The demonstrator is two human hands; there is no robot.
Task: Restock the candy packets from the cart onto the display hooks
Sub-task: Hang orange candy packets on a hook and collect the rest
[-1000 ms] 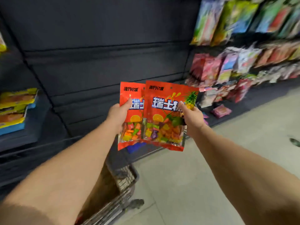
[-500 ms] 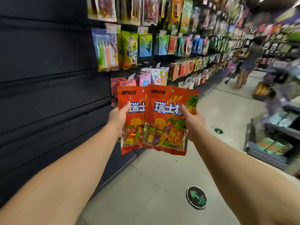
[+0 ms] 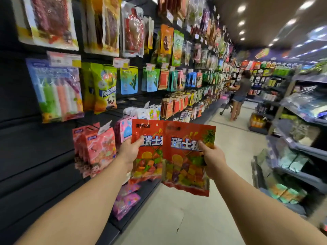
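Two red candy packets are up at chest height, left hand [image 3: 130, 151] pinching one [image 3: 146, 151], right hand [image 3: 213, 159] gripping the other [image 3: 187, 161], so I'd line each hang hole up square with a display hook [image 3: 144, 119] before pushing.

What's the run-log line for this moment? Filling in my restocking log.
left hand: grips red candy packet | right hand: grips second packet | neither hung yet

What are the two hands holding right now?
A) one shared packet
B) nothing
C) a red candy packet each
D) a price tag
C: the left hand grips one red candy packet and the right hand grips another, which overlaps the first.
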